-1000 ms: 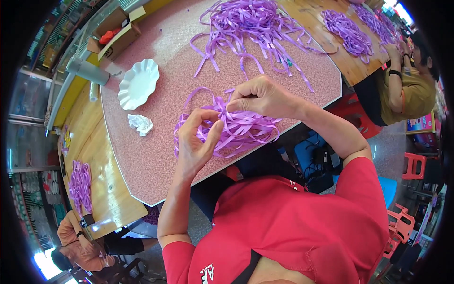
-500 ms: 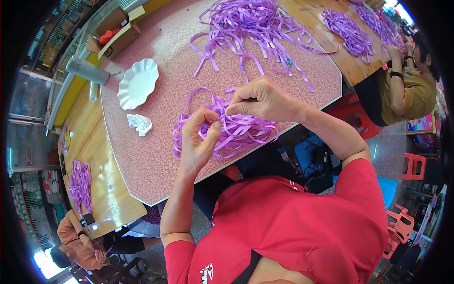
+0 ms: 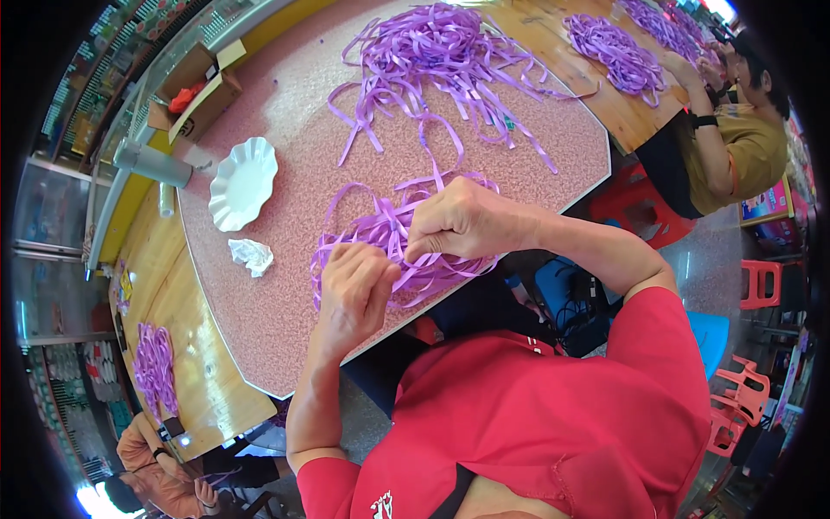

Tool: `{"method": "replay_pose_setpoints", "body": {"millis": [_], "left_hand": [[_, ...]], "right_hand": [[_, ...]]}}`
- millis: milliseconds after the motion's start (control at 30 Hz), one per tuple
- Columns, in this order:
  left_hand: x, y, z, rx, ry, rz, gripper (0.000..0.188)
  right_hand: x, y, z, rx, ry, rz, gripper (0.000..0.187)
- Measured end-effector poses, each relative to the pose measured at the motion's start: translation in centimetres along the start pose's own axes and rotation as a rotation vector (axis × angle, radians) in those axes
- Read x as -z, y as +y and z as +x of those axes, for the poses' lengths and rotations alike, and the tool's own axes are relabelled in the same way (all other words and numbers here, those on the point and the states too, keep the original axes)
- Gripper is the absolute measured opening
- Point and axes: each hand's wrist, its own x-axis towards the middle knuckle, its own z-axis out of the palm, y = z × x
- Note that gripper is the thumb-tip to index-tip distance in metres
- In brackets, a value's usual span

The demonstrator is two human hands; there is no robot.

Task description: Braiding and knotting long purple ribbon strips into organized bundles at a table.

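A loose heap of flat purple ribbons (image 3: 380, 227) lies at the near edge of the pink table, under both my hands. My left hand (image 3: 354, 284) is closed at the heap's left side, its back turned up and the thumb bent toward the right hand. My right hand (image 3: 465, 220) is closed in a pinch over the middle of the heap. The fingertips of both hands are close together but apart, among purple ribbon; the exact piece each one grips is mostly hidden. A bigger tangle of purple ribbons (image 3: 424, 43) lies farther away, with strands trailing toward me.
Left on the pink table (image 3: 285, 320) are a white scalloped plate (image 3: 244, 183) and a crumpled white tissue (image 3: 252, 256). An open cardboard box (image 3: 206, 97) and a grey cylinder (image 3: 152, 163) stand beyond. Other people handle ribbons at far right and lower left.
The view has shifted, so the table sits lower in the picture. My left hand has turned and its fingers have closed; my right fingertips have come slightly nearer to me.
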Motion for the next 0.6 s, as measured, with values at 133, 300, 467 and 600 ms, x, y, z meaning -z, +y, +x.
{"method": "replay_pose_setpoints", "body": {"millis": [133, 300, 467, 600], "left_hand": [[0.1, 0.5, -1.4, 0.113, -0.056, -0.169, 0.019], [-0.2, -0.8, -2.5, 0.434, -0.153, -0.622, 0.021], [-2.6, -0.7, 4.5, 0.182, 0.152, -0.387, 0.027], [-6.8, -2.7, 9.6, -0.009, -0.062, -0.313, 0.033]], "right_hand": [[-0.5, -0.6, -0.7, 0.021, -0.041, 0.001, 0.01], [0.6, -1.2, -1.3, 0.035, -0.08, -0.057, 0.01], [3.6, -4.2, -0.6, -0.078, 0.265, 0.137, 0.016], [5.8, -6.3, -0.2, 0.053, 0.538, 0.344, 0.019]]}}
